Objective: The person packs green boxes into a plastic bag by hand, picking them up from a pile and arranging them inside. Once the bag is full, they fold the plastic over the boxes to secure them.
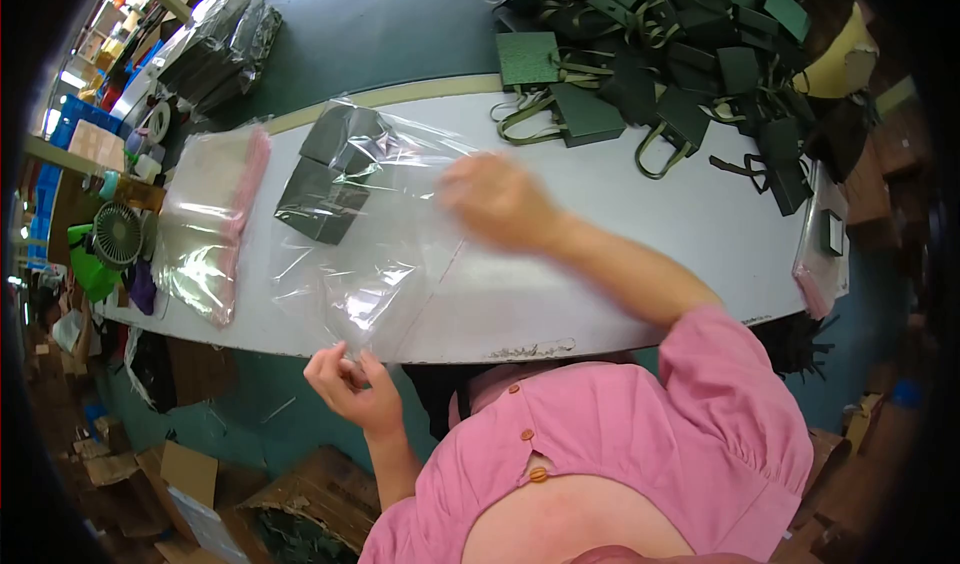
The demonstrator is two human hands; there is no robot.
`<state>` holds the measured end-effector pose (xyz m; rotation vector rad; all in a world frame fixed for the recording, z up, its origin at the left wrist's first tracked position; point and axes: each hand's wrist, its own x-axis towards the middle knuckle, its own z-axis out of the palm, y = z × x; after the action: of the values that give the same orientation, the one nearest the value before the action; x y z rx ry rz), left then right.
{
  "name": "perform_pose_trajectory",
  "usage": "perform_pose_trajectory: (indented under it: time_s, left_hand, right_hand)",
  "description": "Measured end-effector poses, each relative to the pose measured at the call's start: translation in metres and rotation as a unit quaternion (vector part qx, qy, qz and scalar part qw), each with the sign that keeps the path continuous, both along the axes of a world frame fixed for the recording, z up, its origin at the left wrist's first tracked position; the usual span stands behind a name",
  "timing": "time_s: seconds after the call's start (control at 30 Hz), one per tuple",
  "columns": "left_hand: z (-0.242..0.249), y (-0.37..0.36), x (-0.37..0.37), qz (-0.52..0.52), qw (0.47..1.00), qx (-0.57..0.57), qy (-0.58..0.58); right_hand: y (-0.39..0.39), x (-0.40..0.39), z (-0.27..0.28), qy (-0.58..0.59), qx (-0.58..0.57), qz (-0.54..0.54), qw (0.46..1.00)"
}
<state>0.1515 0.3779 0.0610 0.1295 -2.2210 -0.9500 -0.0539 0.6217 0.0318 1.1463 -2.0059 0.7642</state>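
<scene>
A large clear plastic bag (375, 289) lies spread on the white table, with dark green boxes (322, 199) at its far left part. The near edge of the bag is pinched in my left hand (355, 389), just off the table's front edge, thumb and fingers together. My right hand (495, 202) is curled at the bag's right side, where the film stretches up to it. Motion blurs its fingers, and their exact grip is hard to see.
A pile of dark green boxes with ribbon handles (588, 114) covers the back right. Stacked flat plastic bags (208, 219) lie at left, beside a small fan (117, 234). Wrapped dark packs (215, 49) stand at the back left. Cardboard boxes (190, 474) sit on the floor.
</scene>
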Motion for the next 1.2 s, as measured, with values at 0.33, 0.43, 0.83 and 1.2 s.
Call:
perform_pose_trajectory:
  time_s: [0.33,0.43,0.83,1.2]
  left_hand:
    - [0.034,0.079,-0.082,-0.220,0.958,-0.171,0.063]
    - [0.039,0.057,-0.069,-0.095,0.968,-0.231,0.012]
    - [0.019,-0.005,-0.036,0.005,0.976,-0.175,-0.130]
    - [0.021,0.003,-0.029,0.020,0.988,-0.142,-0.064]
  right_hand:
    - [0.233,-0.040,0.053,-0.462,0.161,-0.192,0.851]
    - [0.227,-0.029,0.056,-0.374,0.065,-0.186,0.907]
    - [0.136,0.006,0.103,-0.343,0.279,-0.100,0.891]
    - [-0.093,0.035,0.071,-0.220,0.265,0.162,0.925]
